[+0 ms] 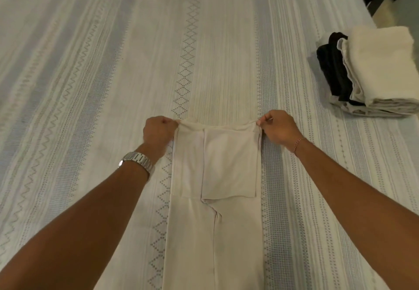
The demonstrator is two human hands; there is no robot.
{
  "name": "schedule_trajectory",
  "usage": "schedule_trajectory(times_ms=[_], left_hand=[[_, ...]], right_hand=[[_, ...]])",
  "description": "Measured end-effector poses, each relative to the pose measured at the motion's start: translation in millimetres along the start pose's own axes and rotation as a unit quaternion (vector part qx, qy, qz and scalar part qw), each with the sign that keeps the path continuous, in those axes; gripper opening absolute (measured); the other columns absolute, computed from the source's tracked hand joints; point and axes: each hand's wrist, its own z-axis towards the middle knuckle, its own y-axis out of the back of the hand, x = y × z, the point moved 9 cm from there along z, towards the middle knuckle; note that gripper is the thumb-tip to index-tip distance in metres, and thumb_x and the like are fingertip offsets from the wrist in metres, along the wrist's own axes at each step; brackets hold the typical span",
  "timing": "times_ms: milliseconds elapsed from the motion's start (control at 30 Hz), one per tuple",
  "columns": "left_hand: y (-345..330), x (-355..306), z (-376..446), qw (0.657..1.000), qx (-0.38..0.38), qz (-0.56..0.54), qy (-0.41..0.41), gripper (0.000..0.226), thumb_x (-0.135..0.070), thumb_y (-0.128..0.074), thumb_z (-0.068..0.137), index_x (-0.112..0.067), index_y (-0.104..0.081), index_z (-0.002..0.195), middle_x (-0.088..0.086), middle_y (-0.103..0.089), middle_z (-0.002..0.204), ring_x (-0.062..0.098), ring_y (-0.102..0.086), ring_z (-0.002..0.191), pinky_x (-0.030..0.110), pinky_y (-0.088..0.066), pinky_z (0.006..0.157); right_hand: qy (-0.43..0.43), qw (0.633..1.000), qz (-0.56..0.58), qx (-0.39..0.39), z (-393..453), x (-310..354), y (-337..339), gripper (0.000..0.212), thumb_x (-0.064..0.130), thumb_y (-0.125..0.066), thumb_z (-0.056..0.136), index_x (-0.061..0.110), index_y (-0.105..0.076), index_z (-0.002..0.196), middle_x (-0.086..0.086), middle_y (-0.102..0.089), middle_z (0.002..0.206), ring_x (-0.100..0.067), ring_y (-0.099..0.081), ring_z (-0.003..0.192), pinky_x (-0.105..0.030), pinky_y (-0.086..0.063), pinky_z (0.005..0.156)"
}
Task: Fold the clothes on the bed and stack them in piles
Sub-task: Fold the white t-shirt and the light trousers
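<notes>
While 2 hands pinch corners, cream garment (215, 199) lies smooth.

We note cream garment (215, 199) flat on bed, long narrow strip w/ sides folded in, far end doubled back toward us. Folded pile (371, 72), white/black/grey, lies far right, well apart.
</notes>
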Motion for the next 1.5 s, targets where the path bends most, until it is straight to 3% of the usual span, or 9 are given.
schedule_trajectory(times_ms=[167,300,367,467,600,800,967,1167,1500], left_hand=[[6.3,3.9,8.0,1.0,-0.023,0.007,-0.006,0.017,-0.025,-0.076,0.089,-0.016,-0.067,0.078,0.013,-0.073,0.086,0.031,-0.07,0.078,0.053,-0.061,0.08],[6.5,-2.0,1.1,0.996,-0.053,0.051,-0.047,0.016,-0.032,-0.073,0.092,-0.018,-0.068,0.086,0.003,-0.072,0.091,0.025,-0.07,0.088,0.041,-0.059,0.083],[5.3,-5.5,-10.8,0.993,-0.062,0.065,-0.073,0.019,-0.034,-0.07,0.094,-0.015,-0.068,0.101,0.003,-0.072,0.097,0.024,-0.068,0.096,0.034,-0.055,0.082],[0.9,-18.9,-47.6,0.956,-0.097,0.184,-0.208,0.039,-0.037,-0.059,0.099,-0.01,-0.055,0.127,0.009,-0.066,0.114,0.026,-0.059,0.11,0.036,-0.05,0.086],[-43.4,-22.9,-129.1,0.873,-0.026,0.267,-0.408,0.045,-0.034,-0.037,0.107,-0.007,-0.048,0.142,0.014,-0.056,0.139,0.029,-0.05,0.127,0.043,-0.043,0.104],[-83.4,55.3,-195.1,0.822,0.135,0.358,-0.422,0.061,-0.042,-0.006,0.108,-0.014,-0.012,0.162,0.004,-0.01,0.17,0.014,0.0,0.157,0.04,-0.007,0.128],[-70.7,110.8,-243.6,0.82,0.147,0.389,-0.394,0.058,-0.038,-0.008,0.11,-0.015,0.002,0.162,0.001,0.008,0.17,0.009,0.016,0.154,0.034,0.004,0.127],[-60.6,153.5,-294.6,0.78,0.145,0.456,-0.404,0.06,-0.039,-0.009,0.11,-0.012,0.005,0.161,0.003,0.012,0.169,0.015,0.017,0.155,0.044,-0.004,0.128],[-39.1,227.5,-386.2,0.774,0.146,0.474,-0.394,0.072,-0.056,0.004,0.105,-0.01,0.008,0.161,0.009,0.013,0.169,0.02,0.017,0.155,0.047,-0.002,0.127]], right_hand=[[-0.009,0.999,-0.019,-0.039,4.7,0.7,3.7,0.023,0.019,-0.069,0.096,0.022,-0.064,0.074,0.014,-0.063,0.079,-0.004,-0.06,0.076,-0.014,-0.039,0.058],[0.025,0.99,-0.006,-0.141,-13.3,-1.2,-2.3,0.007,0.021,-0.065,0.098,0.018,-0.063,0.093,0.006,-0.066,0.084,-0.01,-0.062,0.074,-0.023,-0.043,0.059],[0.061,0.98,0.025,-0.187,-29.3,-0.9,-3.9,0.013,0.023,-0.061,0.101,0.012,-0.061,0.106,-0.005,-0.067,0.098,-0.023,-0.064,0.09,-0.031,-0.05,0.071],[0.189,0.948,-0.104,-0.233,-70.9,19.8,-18.3,0.032,0.027,-0.052,0.103,0.008,-0.055,0.128,-0.014,-0.057,0.128,-0.032,-0.051,0.121,-0.039,-0.047,0.097],[0.363,0.888,-0.262,-0.102,-138.0,39.5,-98.3,0.049,0.032,-0.032,0.109,0.006,-0.045,0.147,-0.018,-0.04,0.157,-0.035,-0.03,0.15,-0.053,-0.025,0.122],[0.309,0.89,-0.335,-0.002,-203.0,-4.3,-150.1,0.065,0.037,-0.025,0.107,0.007,-0.007,0.162,-0.014,-0.006,0.17,-0.027,0.0,0.158,-0.053,-0.01,0.126],[0.3,0.882,-0.364,0.02,-261.4,-35.9,-163.0,0.067,0.043,-0.016,0.109,0.006,0.002,0.162,-0.014,0.003,0.17,-0.026,0.007,0.158,-0.052,-0.007,0.127],[0.293,0.878,-0.377,0.038,-323.1,-65.0,-174.7,0.068,0.043,-0.017,0.108,0.005,-0.002,0.162,-0.014,0.002,0.17,-0.026,0.007,0.158,-0.054,-0.009,0.126],[0.28,0.886,-0.368,0.032,-435.1,-104.1,-189.7,0.07,0.038,-0.025,0.104,0.004,-0.004,0.161,-0.013,0.0,0.17,-0.026,0.007,0.158,-0.054,-0.01,0.126]])
